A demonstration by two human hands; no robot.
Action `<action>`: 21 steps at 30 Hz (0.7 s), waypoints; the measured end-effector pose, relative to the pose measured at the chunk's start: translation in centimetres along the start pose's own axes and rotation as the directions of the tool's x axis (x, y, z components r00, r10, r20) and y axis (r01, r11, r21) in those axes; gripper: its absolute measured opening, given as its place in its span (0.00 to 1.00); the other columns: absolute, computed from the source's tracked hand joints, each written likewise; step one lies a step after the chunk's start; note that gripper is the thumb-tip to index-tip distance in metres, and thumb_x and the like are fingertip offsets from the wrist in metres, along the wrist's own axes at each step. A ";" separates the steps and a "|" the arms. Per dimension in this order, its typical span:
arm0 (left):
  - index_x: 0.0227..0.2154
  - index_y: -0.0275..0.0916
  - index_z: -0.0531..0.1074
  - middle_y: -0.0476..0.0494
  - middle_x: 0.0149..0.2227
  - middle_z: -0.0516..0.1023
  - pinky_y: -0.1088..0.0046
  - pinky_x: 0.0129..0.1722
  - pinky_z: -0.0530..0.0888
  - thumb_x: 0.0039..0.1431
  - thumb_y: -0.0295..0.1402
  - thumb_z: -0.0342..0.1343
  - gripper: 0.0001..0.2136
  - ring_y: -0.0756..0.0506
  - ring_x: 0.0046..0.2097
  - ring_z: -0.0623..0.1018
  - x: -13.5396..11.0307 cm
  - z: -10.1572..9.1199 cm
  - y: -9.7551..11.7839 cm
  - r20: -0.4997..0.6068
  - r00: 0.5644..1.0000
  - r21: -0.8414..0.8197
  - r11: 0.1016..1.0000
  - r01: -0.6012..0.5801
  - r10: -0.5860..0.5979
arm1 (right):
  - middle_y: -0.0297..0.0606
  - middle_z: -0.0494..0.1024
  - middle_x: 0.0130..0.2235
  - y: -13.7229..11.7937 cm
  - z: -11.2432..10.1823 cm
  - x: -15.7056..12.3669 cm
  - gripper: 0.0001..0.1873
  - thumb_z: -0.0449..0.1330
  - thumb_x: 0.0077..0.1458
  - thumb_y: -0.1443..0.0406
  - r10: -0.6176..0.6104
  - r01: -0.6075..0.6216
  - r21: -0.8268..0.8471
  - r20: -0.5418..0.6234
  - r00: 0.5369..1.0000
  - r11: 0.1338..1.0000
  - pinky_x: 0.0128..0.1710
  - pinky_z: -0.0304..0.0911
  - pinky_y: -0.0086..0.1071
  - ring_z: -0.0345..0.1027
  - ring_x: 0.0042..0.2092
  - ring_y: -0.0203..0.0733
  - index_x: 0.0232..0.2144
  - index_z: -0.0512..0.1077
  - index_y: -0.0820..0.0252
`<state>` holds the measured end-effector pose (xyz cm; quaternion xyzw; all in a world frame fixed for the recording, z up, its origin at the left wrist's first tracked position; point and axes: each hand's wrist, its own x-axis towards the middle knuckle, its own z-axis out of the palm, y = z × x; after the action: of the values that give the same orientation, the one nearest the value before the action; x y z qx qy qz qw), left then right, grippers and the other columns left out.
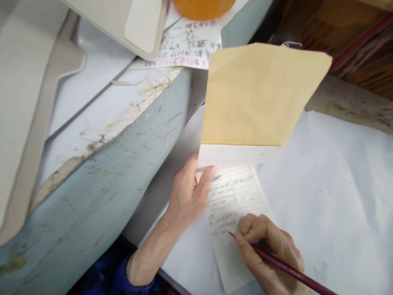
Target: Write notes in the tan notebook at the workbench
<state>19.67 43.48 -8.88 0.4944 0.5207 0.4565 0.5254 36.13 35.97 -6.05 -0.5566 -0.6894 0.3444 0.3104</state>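
Note:
My right hand [270,250] is closed round a dark red pencil [288,268], its tip at the handwritten figures on a lined notepad page [236,254]. Columns of numbers such as "100+100" fill the upper part of that page. My left hand [190,192] grips the pad's left edge, thumb on top of the paper and fingers behind it. Above the thumb, the folded-back cover [258,98] of the pad stands up, tan in colour, with a white strip [239,155] along its lower edge.
White paper [331,196] covers the surface under the pad. To the left runs a worn pale-blue machine edge [132,151] with beige panels [27,102]. A note sheet [190,47] with black and red writing lies beside an orange round object [204,8].

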 end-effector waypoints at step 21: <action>0.45 0.39 0.68 0.48 0.39 0.79 0.74 0.39 0.73 0.65 0.40 0.53 0.11 0.50 0.40 0.77 0.2 0.2 -0.3 -0.020 0.999 0.014 0.999 -0.029 0.029 | 0.25 0.62 0.22 0.2 0.4 -0.6 0.12 0.54 0.58 0.71 -0.030 0.029 -0.056 -0.029 0.999 0.998 0.19 0.52 0.21 0.54 0.21 0.26 0.26 0.55 0.56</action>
<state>19.85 43.66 -9.19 0.5008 0.5217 0.4654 0.5102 36.05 35.40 -6.47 -0.5599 -0.7021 0.3120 0.3101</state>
